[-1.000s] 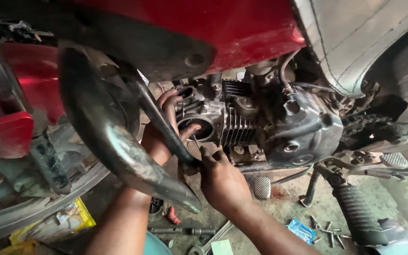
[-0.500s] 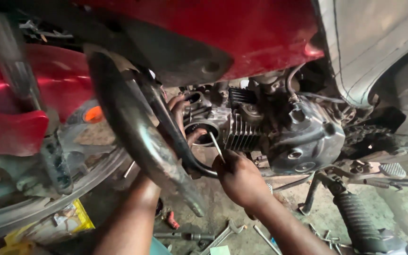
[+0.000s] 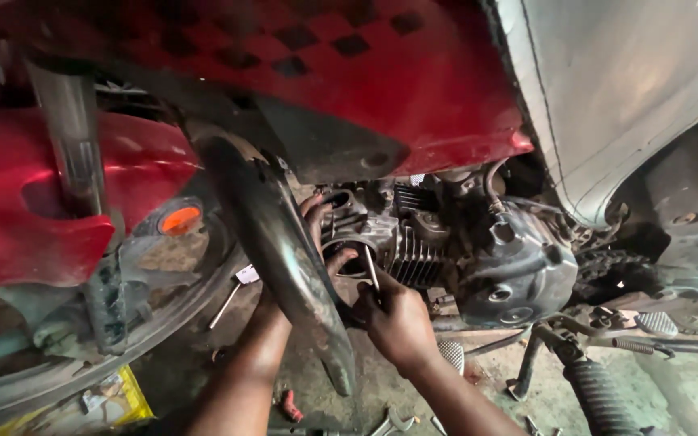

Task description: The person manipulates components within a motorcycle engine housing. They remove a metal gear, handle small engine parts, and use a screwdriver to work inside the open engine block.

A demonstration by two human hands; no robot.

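With the view now closer, the right hand still pinches a thin rod at the engine port, left hand fingers curled on its rim.

Exhaust pipe blocks engine; gaps beside.

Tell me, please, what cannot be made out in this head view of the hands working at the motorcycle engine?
- Left hand: its palm and wrist are hidden behind the curved exhaust pipe; only the fingers show at the engine.
- Right hand: what the thin metal tool touches is too small to tell.
- Spanner on the floor: cut off by the bottom edge.
- Front wheel: cut off by the left edge.
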